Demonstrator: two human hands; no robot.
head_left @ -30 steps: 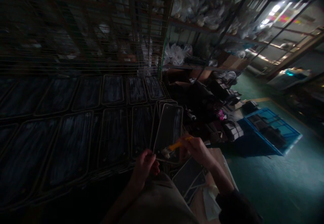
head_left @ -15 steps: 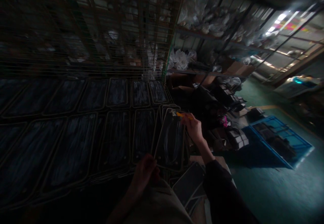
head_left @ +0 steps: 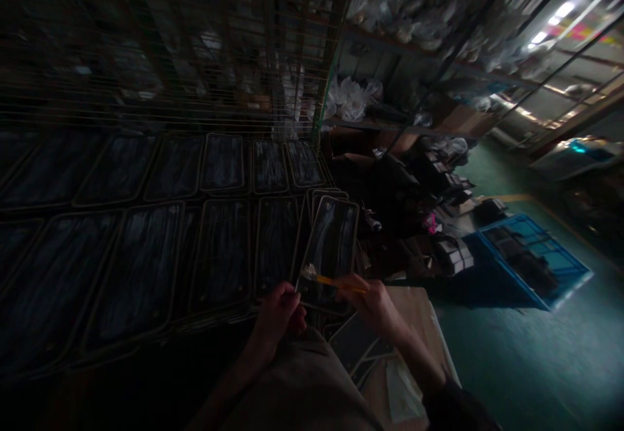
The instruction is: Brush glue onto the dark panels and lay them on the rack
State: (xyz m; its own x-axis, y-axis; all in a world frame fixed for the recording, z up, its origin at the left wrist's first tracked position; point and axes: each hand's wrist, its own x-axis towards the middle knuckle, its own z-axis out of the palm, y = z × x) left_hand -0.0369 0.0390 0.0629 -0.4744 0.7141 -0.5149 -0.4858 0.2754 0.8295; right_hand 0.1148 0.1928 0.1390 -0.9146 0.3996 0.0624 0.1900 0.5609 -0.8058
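Note:
My left hand (head_left: 277, 317) pinches the lower left corner of a dark rectangular panel (head_left: 334, 242) with a pale rim and holds it upright in front of me. Pale streaks run down its face. My right hand (head_left: 373, 301) grips a small brush with an orange handle (head_left: 336, 282). The brush lies across the bottom of the panel, bristles pointing left and touching its lower left part. More panels of the same kind (head_left: 361, 346) lie flat below my right hand on a wooden board (head_left: 414, 317).
Two rows of streaked dark panels (head_left: 146, 242) lie side by side to the left, under a wire mesh rack (head_left: 195, 60). Shelves with plastic bags (head_left: 351, 99) stand behind. A blue crate (head_left: 533, 259) and dark clutter sit on the green floor at right.
My right hand has drawn the brush from the panel's top edge down to its bottom; a second ago it was also at the bottom. My left hand keeps its hold.

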